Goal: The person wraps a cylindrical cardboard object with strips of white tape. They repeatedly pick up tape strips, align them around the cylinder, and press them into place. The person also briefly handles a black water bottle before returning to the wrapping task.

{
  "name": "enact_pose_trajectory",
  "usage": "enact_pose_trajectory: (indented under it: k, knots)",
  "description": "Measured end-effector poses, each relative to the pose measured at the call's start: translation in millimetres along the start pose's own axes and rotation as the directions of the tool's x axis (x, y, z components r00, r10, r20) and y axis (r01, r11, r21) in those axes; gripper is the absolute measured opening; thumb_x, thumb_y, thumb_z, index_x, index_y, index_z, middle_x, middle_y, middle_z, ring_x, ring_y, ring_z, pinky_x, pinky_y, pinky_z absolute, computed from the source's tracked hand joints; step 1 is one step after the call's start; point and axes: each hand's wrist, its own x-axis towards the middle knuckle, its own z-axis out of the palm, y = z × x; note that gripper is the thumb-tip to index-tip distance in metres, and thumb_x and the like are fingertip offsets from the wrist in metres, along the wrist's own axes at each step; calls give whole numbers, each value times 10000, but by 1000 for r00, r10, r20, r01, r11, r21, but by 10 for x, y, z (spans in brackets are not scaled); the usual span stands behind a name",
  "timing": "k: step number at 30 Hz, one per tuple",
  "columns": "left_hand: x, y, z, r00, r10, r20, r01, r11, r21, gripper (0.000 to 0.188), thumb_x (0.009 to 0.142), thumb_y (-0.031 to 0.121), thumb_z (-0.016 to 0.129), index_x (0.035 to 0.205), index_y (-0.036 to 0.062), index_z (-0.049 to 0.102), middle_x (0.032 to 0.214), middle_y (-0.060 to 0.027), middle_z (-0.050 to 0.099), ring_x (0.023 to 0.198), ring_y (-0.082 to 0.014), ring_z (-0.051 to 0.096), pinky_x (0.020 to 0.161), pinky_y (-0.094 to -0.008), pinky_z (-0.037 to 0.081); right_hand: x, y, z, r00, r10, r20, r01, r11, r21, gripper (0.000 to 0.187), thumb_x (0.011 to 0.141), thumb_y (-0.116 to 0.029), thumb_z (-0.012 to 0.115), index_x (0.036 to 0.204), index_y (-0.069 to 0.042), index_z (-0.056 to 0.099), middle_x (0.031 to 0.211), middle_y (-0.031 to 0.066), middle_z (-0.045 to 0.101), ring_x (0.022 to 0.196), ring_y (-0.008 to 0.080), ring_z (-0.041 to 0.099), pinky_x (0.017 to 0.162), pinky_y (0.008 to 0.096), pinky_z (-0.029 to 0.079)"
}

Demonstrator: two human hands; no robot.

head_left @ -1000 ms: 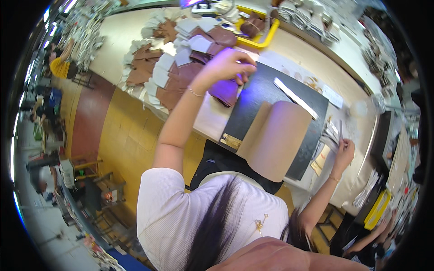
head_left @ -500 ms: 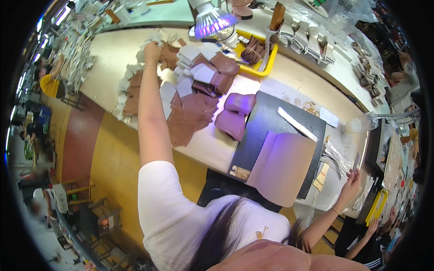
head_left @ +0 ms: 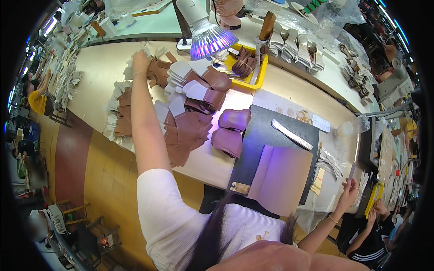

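My left hand [head_left: 141, 62] reaches far across the table to a row of brown leather pieces [head_left: 159, 72] with pale ends. Its fingers are curled closed at the near end of that row; what they pinch is hidden. Under and beside my left forearm lie more overlapping brown leather pieces [head_left: 187, 131], some with white backing [head_left: 195, 90]. At the right, my right hand [head_left: 348, 193] is closed around the lower end of a thin flat grey strip [head_left: 352, 170], which points upward. Two padded brown leather bundles [head_left: 227, 142] rest between the pile and a black mat.
The black mat [head_left: 253, 131] carries a curved brown sheet [head_left: 285, 180] and a metal-coloured bar [head_left: 291, 134]. A lit lamp [head_left: 210, 40] hangs over the table beside a yellow tray [head_left: 260, 81] of brown strips. Another person's hands [head_left: 376, 212] are at the lower right.
The view has shifted a little, so the table sits lower in the picture. My left hand stays at the far leather pieces, and my right hand still holds the strip.
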Motion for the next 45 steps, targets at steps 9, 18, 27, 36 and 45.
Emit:
enact_pose_trajectory:
  k: [9, 18, 27, 36, 45]
  knots:
    - [-828, 583, -1736, 967, 30, 251, 126, 802, -584, 215, 762, 62, 611, 977, 50, 620, 720, -41, 623, 588, -104, 587, 520, -236, 440, 50, -374, 383, 994, -36, 106, 17, 984, 177, 241, 937, -117, 544, 1115, 45, 562, 960, 83, 624, 803, 122, 593, 739, 249, 489]
    - [-2837, 2593, -3133, 788, 548, 279, 98, 336, -937, 137, 806, 27, 624, 913, -48, 665, 849, -115, 609, 740, -192, 639, 677, -264, 518, -34, -553, 518, 971, -82, 225, 11, 954, 300, 180, 924, -109, 568, 1009, 45, 606, 849, 52, 627, 728, 98, 583, 697, 228, 476]
    - [-3887, 3616, -2105, 178, 565, 805, 814, 375, -443, 181, 839, 38, 651, 994, -40, 599, 727, -66, 637, 638, -117, 642, 560, -201, 504, -162, -599, 44, 985, -43, 166, -31, 907, 420, 205, 892, -127, 627, 1031, 24, 625, 838, 64, 644, 695, 95, 570, 669, 215, 469]
    - [-3980, 3303, -1958, 171, 546, 820, 890, 271, -366, 239, 905, 104, 583, 1075, -64, 582, 848, -143, 657, 733, -171, 673, 657, -246, 556, -418, -1053, 175, 785, -94, 613, -309, 798, 518, 77, 844, -60, 648, 896, -5, 634, 767, 49, 637, 592, 67, 559, 485, 182, 445]
    - [-3995, 3235, -1905, 188, 624, 759, 929, 138, -344, 422, 983, 276, 447, 1120, -108, 554, 955, -198, 646, 807, -236, 682, 728, -281, 569, -610, -1574, 717, 331, 51, 942, -457, 882, 113, 178, 819, -140, 697, 866, 26, 654, 621, 32, 616, 445, 33, 493, 408, 171, 373]
